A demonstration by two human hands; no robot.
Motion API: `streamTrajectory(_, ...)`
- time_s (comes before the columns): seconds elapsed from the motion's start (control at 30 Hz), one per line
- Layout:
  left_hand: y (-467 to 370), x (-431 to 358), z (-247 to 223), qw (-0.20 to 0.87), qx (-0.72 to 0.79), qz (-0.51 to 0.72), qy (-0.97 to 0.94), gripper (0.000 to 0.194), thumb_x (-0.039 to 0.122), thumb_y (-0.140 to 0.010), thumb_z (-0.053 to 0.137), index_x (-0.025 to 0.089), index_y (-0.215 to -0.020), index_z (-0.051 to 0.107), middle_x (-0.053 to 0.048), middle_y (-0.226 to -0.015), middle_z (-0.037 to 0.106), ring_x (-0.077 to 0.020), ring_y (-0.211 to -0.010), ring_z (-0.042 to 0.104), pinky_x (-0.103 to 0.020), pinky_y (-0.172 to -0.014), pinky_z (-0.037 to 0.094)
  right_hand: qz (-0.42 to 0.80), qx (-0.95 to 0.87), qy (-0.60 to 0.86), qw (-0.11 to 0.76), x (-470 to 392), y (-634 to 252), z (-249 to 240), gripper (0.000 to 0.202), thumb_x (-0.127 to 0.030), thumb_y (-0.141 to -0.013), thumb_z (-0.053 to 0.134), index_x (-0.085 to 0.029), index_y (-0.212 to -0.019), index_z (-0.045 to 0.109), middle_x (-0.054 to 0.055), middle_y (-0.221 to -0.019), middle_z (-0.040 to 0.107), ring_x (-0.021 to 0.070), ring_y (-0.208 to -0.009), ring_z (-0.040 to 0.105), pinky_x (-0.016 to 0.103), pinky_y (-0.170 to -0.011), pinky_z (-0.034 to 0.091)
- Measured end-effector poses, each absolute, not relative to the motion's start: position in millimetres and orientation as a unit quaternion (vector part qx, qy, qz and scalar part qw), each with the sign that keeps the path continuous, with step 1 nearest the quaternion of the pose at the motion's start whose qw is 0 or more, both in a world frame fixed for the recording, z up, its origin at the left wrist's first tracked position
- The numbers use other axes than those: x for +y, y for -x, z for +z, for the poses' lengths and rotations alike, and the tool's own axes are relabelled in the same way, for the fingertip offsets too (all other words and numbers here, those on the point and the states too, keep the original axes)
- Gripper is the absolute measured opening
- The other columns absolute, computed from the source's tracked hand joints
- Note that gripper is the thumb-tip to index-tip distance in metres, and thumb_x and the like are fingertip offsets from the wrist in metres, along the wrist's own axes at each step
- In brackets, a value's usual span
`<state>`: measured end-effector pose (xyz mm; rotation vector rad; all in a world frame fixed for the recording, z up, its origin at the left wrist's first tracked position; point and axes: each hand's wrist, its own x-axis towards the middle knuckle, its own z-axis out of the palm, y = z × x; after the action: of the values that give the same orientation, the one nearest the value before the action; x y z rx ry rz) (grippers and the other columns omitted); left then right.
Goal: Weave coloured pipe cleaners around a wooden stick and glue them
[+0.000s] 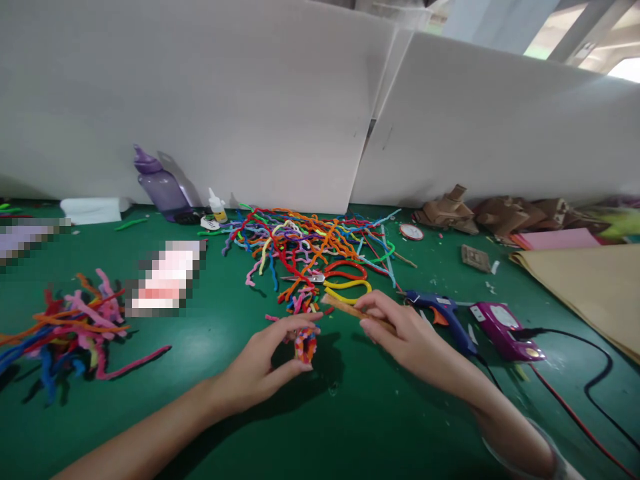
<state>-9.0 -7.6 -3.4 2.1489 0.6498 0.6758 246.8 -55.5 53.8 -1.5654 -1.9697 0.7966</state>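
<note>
My left hand (pixel 267 357) pinches a small multicoloured ring of pipe cleaner (pixel 305 345) between thumb and fingers, a little above the green table. In my right hand (pixel 395 327) is a thin flat brown stick (pixel 345 307), its free end pointing left toward the ring without touching it. Just beyond the hands lie scissors (pixel 345 277) with one orange and one yellow handle. Short cut pipe cleaner pieces (pixel 303 300) are heaped near the blades. A large tangle of pipe cleaners (pixel 310 240) spreads behind them.
A blue glue gun (pixel 445 317) and a purple corded box (pixel 505 330) lie to the right. Another pipe cleaner pile (pixel 75 327) is at left. A purple bottle (pixel 163 187) and a small glue bottle (pixel 217 207) stand by the white partition (pixel 200 100). Brown paper (pixel 590 293) covers the right edge.
</note>
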Motion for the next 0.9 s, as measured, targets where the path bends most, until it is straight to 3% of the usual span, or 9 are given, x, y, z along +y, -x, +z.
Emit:
streamTrajectory(0.2,9.5,-7.1,-2.7,0.367,0.234,0.274,-0.858,0.038,0.024,-0.085,0.060,0.026,-0.122,0.047,-0.007,-0.128,0.057,-0.0204,-0.119,0.053,-0.036,-0.100,0.042,0.302,-0.724,0.573,0.240,-58.6,-236.8,49.5,0.013,-0.023,-0.094,0.039,-0.022,-0.105,0.045,0.001,-0.087,0.063,0.0133,-0.071,0.058,0.025,-0.064,0.041)
streamTrajectory(0.5,6.7,-6.6,0.8,0.349,0.234,0.275,-0.865,0.030,0.025,-0.086,0.058,0.022,-0.116,0.053,-0.007,-0.117,0.063,-0.0199,-0.110,0.058,-0.032,-0.095,0.045,0.357,-0.701,0.539,0.300,-63.0,-218.6,38.7,0.012,-0.014,-0.089,0.039,-0.021,-0.099,0.041,-0.001,-0.081,0.054,0.0114,-0.067,0.050,0.024,-0.063,0.040)
streamTrajectory(0.63,7.2,-7.5,-1.6,0.313,0.234,0.302,-0.870,0.029,0.027,-0.085,0.058,0.021,-0.113,0.053,-0.007,-0.111,0.065,-0.0210,-0.104,0.060,-0.031,-0.089,0.048,0.402,-0.676,0.522,0.329,-64.2,-211.6,31.2,0.015,-0.012,-0.084,0.046,-0.021,-0.096,0.043,-0.002,-0.079,0.054,0.0105,-0.066,0.050,0.022,-0.060,0.040)
streamTrajectory(0.77,7.8,-8.0,-4.0,0.294,0.231,0.312,-0.873,0.024,0.027,-0.086,0.056,0.021,-0.109,0.055,-0.007,-0.105,0.066,-0.0210,-0.098,0.062,-0.031,-0.084,0.050,0.442,-0.653,0.503,0.353,-64.0,-204.2,29.3,0.024,-0.017,-0.082,0.054,-0.022,-0.105,0.050,-0.002,-0.083,0.056,0.0092,-0.063,0.048,0.020,-0.057,0.039)
streamTrajectory(0.9,7.4,-7.9,-3.6,0.294,0.237,0.304,-0.875,0.024,0.027,-0.086,0.056,0.021,-0.109,0.056,-0.006,-0.103,0.067,-0.0212,-0.096,0.062,-0.031,-0.083,0.050,0.449,-0.652,0.504,0.346,-63.6,-197.7,30.4,0.014,-0.018,-0.080,0.057,-0.019,-0.094,0.058,-0.004,-0.075,0.053,0.0083,-0.059,0.043,0.019,-0.053,0.035)
